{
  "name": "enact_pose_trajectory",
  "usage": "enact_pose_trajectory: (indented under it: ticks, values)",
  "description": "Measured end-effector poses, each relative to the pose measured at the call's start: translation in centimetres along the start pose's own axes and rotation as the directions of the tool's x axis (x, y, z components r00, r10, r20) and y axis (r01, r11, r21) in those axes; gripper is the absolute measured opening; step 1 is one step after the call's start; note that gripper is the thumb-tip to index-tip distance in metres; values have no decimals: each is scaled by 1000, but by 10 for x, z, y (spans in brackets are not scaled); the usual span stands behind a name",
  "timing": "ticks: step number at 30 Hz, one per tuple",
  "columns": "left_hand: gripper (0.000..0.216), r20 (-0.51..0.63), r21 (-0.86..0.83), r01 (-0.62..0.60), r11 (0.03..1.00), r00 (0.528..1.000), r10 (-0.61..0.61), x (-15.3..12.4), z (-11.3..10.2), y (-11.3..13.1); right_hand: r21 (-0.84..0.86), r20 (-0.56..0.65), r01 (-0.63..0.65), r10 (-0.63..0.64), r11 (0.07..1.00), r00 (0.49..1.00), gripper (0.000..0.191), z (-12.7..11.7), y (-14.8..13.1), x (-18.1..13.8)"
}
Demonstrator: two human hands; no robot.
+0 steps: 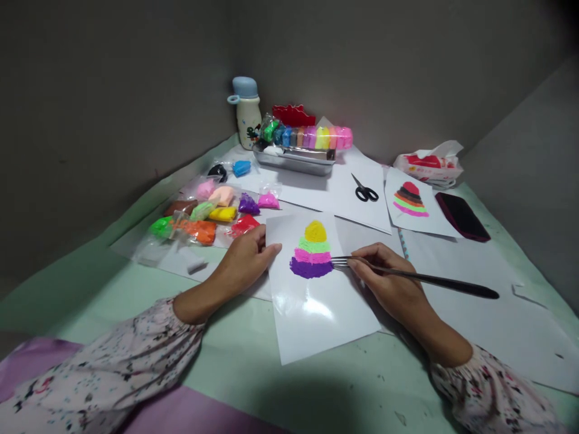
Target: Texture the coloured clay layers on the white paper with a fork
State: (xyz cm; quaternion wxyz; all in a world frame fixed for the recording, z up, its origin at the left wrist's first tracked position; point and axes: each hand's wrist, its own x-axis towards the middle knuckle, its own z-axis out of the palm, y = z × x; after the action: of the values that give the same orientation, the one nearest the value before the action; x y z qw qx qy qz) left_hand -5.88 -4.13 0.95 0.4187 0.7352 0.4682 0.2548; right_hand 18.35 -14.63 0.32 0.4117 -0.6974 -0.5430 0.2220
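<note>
My left hand (246, 259) pinches the left edge of a white paper sheet (303, 325), thumb on top. On that sheet lies a tiered shape of soft clay: a yellow top (315, 231), a light green band (315, 245), a pink band (312, 257) and a wide purple band (310, 268) at the bottom. In my right hand (384, 277) is a metal fork (434, 278) with a dark handle, gripped near its head. The fork's tines reach the right end of the purple and pink bands; whether they press in is hard to tell.
Bagged clay lumps (199, 231) in several colours lie at left. Behind stand a bottle (248, 114), a metal tray (294, 163) and a wrapped clay row (312, 137). Scissors (365, 191), a second clay picture (411, 202), a phone (463, 216) and a tissue pack (429, 166) are at right.
</note>
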Motion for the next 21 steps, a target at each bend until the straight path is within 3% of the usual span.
enact_pose_trajectory:
  ticks: [21]
  values:
    - [23, 1, -31, 15, 999, 1000, -15, 0, 0, 2, -41, 47, 9, -7, 999, 999, 13, -1, 1, -1]
